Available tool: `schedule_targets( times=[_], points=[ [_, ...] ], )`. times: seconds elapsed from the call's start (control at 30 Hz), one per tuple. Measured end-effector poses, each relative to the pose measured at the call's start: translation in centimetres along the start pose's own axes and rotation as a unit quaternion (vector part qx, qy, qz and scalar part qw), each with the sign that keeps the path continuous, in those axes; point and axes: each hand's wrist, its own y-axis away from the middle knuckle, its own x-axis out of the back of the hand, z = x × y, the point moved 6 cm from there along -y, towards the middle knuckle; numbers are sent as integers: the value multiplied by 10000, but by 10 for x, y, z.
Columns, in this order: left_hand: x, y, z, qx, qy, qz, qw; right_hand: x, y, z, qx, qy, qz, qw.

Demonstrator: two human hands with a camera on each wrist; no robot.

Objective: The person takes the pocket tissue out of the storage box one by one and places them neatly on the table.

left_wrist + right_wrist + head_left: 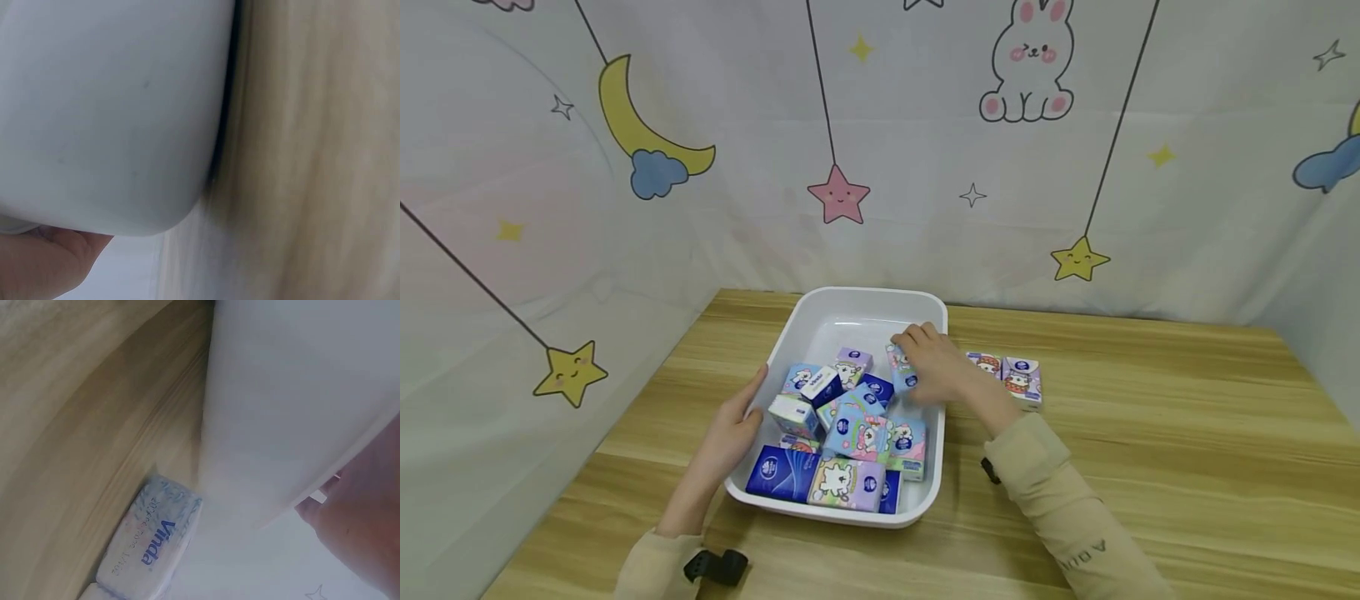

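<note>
A white plastic tub (808, 321) stands on the wooden table, with several tissue packs (861, 433) in blue, pastel and purple wrappers heaped inside. My left hand (730, 429) holds the tub's left rim, thumb on the inner side; the left wrist view shows the tub's outer wall (112, 112) and part of that hand (44, 265). Reaching over the right rim, my right hand (936, 362) grips a light blue tissue pack (897, 367) near the tub's right wall, partly covered by the fingers. In the right wrist view the tub wall hides that pack.
Right of the tub, two purple-and-white tissue packs (1022, 382) lie side by side on the table (1187, 433), partly behind my right forearm. One shows its Vinda print (150, 544) close to the tub. A patterned white cloth (910, 225) hangs behind the table.
</note>
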Motion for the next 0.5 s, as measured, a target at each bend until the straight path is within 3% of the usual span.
schedule_targets(
  times=[0.5],
  points=[
    [0, 1, 0, 51, 0, -36, 10000, 17, 20, 4, 22, -715, 620, 9955]
  ],
)
